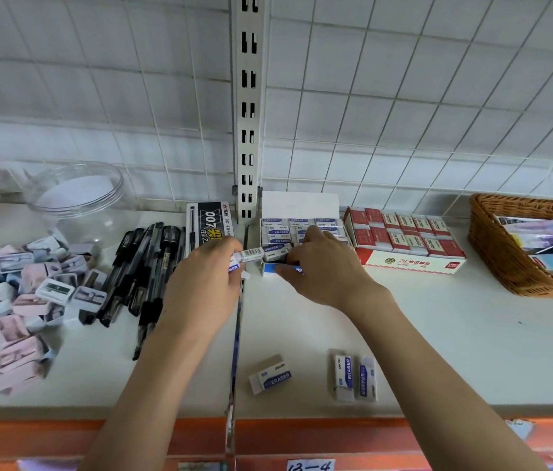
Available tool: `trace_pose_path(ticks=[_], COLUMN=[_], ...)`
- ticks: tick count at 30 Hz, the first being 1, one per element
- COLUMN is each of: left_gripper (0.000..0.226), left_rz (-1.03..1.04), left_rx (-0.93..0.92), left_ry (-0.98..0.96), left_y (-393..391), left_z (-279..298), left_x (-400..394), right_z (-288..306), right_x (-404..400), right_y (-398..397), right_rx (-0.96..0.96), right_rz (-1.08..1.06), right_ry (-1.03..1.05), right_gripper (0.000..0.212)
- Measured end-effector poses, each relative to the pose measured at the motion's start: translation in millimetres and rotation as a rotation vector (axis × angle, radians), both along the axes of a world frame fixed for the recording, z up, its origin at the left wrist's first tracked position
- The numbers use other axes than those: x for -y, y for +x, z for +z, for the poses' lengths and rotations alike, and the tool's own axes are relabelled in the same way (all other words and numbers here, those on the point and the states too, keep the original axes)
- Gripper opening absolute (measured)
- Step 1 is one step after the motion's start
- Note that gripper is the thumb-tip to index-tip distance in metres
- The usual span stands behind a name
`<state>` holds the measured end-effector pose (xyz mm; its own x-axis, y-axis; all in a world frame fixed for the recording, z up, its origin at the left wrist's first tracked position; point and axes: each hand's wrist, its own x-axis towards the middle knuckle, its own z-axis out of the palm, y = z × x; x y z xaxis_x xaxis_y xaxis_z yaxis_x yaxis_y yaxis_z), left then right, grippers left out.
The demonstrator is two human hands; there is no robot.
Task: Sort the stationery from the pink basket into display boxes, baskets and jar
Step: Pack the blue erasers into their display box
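Note:
My left hand [205,278] grips a white eraser with a blue sleeve and a barcode [246,258], just left of the open eraser display box [298,203]. My right hand [319,266] reaches into the front of that box, its fingers curled around the erasers [276,249] packed there. Rows of white and blue erasers fill the box. Three loose erasers lie on the shelf near its front edge: one [270,374] tilted, two [354,374] side by side.
A red and white eraser box [411,263] stands right of the open box, a wicker basket [499,253] with packets at far right. Black pens [142,263], a black pen box [208,219], a clear jar [78,195] and several sharpeners [23,294] lie left.

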<state>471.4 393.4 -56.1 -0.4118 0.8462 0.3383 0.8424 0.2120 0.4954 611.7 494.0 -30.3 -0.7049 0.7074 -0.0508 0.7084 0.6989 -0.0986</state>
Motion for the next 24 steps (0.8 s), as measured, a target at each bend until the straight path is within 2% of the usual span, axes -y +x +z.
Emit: trace_pose_path(ticks=[7,11,13,15,18,24], left_gripper=[0.013,0.013,0.013,0.016,0.020,0.020], left_rz=[-0.004,-0.015,-0.028,-0.005,0.005,0.017], left_rx=[0.005,0.023,0.100,0.191,0.220,0.261], left_ry=[0.008,0.035,0.055,0.050,-0.011,-0.077], left_y=[1,4,6,9,12,8], left_z=[-2,4,7,9,10,13], left_x=[1,-7,-16,-26,-38,-46], right_z=[3,7,12,17,20,20], right_x=[-6,-15,-21,-24,-24,-26], right_y=[7,3,-1,-6,-13,-7], right_rx=[-0.119,-0.084,-0.055,0.027,0.124,0.126], right_rz=[0.004,-0.026,-0.058,-0.047,-0.008,0.112], right_ry=[-0.054,-0.122,-0.177,-0.154,-0.075,-0.059], right_gripper=[0.032,0.027,0.025,0.024,0.021,0.030])
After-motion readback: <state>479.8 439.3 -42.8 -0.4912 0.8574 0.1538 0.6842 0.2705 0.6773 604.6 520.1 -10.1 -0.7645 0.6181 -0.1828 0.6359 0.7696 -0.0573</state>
